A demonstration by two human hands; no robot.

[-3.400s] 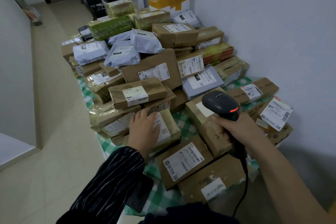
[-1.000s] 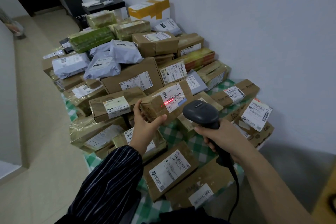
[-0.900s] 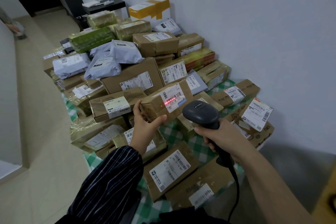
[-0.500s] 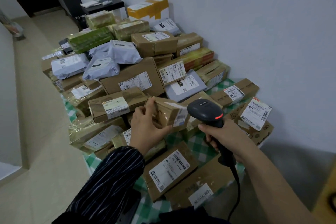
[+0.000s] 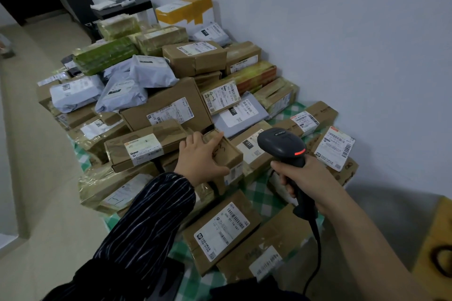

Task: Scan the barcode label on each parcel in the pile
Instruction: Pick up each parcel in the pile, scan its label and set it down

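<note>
My left hand [image 5: 198, 159] holds a small brown parcel [image 5: 231, 154] low on the pile, fingers over its top and thumb along its near side. The parcel's white label faces the front, half hidden below my thumb. My right hand [image 5: 305, 178] grips the handle of a black barcode scanner [image 5: 281, 145] just right of that parcel. The scanner's red light glows and no beam shows on any label. The pile of parcels [image 5: 166, 105], brown boxes and grey bags with white barcode labels, stretches from me to the far end of the table.
A green checked tablecloth [image 5: 260, 194] shows between the near parcels. A white wall [image 5: 342, 44] runs along the right side. A yellow object [image 5: 436, 239] stands at the lower right, a black cabinet [image 5: 122, 5] beyond the pile, and open floor [image 5: 36, 154] on the left.
A second ago my left hand held the small parcel up with the red scan line on its label. It has since turned the parcel and lowered it onto the pile; the beam is off.
</note>
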